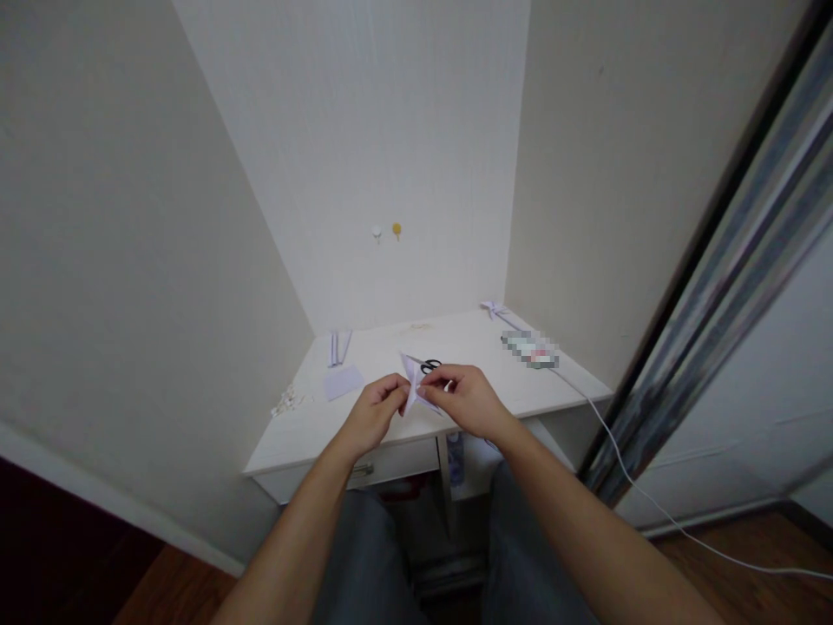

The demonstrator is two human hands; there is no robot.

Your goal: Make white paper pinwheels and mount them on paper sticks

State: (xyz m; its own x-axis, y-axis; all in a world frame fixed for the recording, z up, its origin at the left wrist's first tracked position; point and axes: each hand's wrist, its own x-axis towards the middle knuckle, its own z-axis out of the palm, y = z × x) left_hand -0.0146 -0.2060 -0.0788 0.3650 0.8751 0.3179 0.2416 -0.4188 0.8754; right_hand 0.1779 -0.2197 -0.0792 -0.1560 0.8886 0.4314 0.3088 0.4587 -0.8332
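Between my hands, above the desk's front edge, is a pale lilac folded paper pinwheel point(414, 375) with pointed corners. My left hand point(381, 404) pinches its left side between thumb and fingers. With thumb and forefinger, my right hand point(465, 398) grips near its middle; whether a small piece is also in that pinch cannot be made out. Just behind the paper lie scissors with black handles point(429, 366), partly covered by it. A flat lilac paper sheet point(343, 382) rests on the desk, left of my hands.
On the white desk point(383, 343) stand rolled paper strips point(335, 349) at back left and small whitish bits point(286, 401) at the left edge. A finished-looking pinwheel on a stick point(495, 309) lies back right. A blurred-out device point(530, 349) trails a white cable point(615, 443). Walls enclose both sides.
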